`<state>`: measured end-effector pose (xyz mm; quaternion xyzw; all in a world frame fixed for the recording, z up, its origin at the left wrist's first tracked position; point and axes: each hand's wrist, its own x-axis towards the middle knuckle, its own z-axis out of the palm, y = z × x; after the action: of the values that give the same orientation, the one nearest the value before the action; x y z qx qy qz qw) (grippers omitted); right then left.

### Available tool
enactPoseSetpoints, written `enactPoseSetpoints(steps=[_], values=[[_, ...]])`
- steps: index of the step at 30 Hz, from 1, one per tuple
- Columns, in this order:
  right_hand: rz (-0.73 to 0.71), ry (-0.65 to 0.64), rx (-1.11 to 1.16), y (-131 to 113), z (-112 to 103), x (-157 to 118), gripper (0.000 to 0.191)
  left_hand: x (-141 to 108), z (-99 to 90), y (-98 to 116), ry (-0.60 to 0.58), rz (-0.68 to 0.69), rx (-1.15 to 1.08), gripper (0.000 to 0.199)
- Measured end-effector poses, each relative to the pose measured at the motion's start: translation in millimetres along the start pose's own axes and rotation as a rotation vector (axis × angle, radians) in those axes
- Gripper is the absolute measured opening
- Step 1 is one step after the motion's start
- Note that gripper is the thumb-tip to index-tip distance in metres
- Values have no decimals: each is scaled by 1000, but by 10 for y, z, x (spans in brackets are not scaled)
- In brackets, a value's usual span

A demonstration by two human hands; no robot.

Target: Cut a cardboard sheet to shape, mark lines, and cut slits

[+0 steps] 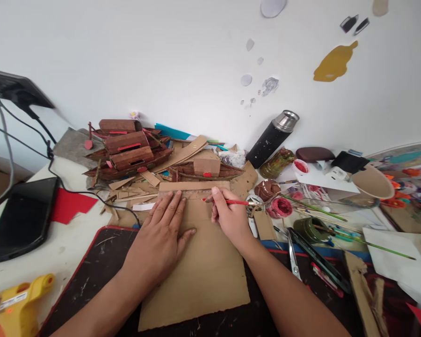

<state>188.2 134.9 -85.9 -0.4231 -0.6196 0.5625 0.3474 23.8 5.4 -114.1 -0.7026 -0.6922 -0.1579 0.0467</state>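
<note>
A sheet of brown cardboard point(203, 276) lies in front of me on a dark mat. Across its far end runs a see-through ruler point(196, 193). My left hand point(163, 234) is spread flat on the cardboard, its fingertips pressing on the ruler. In my right hand point(228, 217) is a slim red pen point(236, 202), pinched between thumb and fingers, its end pointing left near the ruler's edge. Just beyond stands a cardboard model boat point(206, 168). Several finished brown model boats point(129, 150) are piled at the back left.
A black flask point(270, 142) leans by the wall. Paint jars point(279, 207), scissors point(293, 257) and a dark green cutter point(317, 257) crowd the right. A phone point(21, 217), a cable point(77, 191) and a yellow glue gun point(24, 299) are on the left.
</note>
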Motion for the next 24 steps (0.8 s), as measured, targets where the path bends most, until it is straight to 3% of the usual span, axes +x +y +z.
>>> enactPoseSetpoints(steps=[6,15,24], values=[[32,24,69,-5,4,35,59,4,20,6,23,0,-8,73],[37,40,28,-82,-9,35,62,44,-30,87,-54,-36,26,73],[-86,-19,-84,-191,10,77,58,30,8,51,-26,-24,9,73]])
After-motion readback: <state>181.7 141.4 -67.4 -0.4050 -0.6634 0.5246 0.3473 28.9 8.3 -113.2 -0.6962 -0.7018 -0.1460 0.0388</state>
